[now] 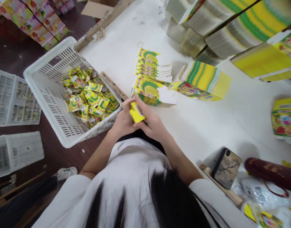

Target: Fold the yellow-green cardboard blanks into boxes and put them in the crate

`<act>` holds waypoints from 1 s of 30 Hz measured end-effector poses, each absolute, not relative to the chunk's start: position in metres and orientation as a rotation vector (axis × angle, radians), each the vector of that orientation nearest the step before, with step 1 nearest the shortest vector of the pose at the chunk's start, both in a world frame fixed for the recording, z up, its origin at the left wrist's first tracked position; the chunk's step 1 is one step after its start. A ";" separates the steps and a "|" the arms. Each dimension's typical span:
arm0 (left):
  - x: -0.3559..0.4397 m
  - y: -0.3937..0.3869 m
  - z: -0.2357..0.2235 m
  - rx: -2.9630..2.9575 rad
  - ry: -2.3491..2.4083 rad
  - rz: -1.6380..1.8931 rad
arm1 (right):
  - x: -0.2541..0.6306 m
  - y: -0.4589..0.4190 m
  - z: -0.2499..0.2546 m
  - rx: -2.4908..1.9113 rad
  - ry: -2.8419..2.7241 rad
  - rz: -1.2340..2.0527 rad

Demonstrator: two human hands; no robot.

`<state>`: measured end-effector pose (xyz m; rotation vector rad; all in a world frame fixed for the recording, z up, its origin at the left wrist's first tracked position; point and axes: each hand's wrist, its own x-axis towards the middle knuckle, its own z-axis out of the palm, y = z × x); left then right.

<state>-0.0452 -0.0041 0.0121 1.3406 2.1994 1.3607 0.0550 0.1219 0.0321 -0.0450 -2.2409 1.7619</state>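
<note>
One small yellow carton (136, 116) (barcode (139, 110) showing) is held between the left hand (125, 120) and right hand (151, 121).

A white table (207, 126) bears a row of yellow boxes (146, 87), bundles of flat cartons (200, 79), and, near its wooden edge (231, 194), a phone (227, 169).
</note>
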 end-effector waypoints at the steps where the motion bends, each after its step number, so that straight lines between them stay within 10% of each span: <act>1: -0.046 -0.004 0.009 1.344 2.202 1.394 | 0.056 0.121 0.032 -0.043 -2.307 1.685; 30: -0.075 -0.030 0.027 1.212 2.596 1.020 | 0.049 0.139 0.018 -0.275 -2.232 1.541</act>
